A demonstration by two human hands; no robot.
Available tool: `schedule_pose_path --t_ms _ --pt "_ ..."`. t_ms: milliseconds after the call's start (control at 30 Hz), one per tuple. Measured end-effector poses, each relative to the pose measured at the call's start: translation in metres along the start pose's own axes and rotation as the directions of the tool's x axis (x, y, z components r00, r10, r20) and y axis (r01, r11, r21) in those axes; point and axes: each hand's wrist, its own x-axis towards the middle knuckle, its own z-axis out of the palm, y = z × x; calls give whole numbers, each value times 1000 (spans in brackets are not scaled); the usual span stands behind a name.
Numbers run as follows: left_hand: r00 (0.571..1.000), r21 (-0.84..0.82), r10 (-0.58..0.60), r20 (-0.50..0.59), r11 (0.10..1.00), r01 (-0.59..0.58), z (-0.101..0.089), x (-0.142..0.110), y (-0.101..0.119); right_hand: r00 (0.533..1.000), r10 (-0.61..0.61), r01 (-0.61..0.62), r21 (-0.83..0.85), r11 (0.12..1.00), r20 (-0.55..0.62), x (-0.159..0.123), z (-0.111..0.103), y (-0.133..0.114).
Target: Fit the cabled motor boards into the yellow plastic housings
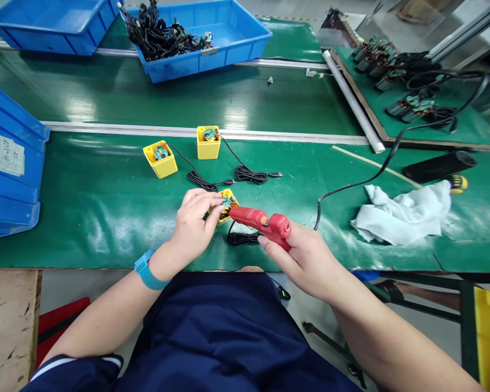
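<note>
My right hand (306, 256) is wrapped round a red hot glue gun (251, 216), its nozzle end pointing left into a small yellow plastic case (236, 208). Thumb and fingers of my left hand (194, 220) close on the edge of a green circuit board (227, 202) at the case's open top. The nozzle tip and part of the case are hidden. A coiled black cable (243, 238) lies just below the gun. Farther back stand two similar cases, a tilted-looking yellow case (166, 165) and an upright yellow case (208, 148), each with a board inside and a bundled cable.
A blue tray (212, 61) at the back holds black cables and boards. Another blue tray (57, 32) and a blue bin (8, 185) are on the left. At right lie a white cloth (404, 212), a black cylinder (439, 166) and the gun's trailing cord (351, 187).
</note>
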Motion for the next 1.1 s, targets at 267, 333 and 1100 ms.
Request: schedule_pose_path --t_ms 267,333,1100 --pt "1000 12 20 -8 1000 -20 0 -1 0 996 78 -79 17 997 49 0 -1 0" --pt "1000 15 13 -2 1000 -13 0 -1 -1 995 87 -89 20 996 56 0 -1 0" --pt "1000 24 -12 -14 1000 12 2 -3 -2 999 35 -35 -17 999 7 -3 3 0"
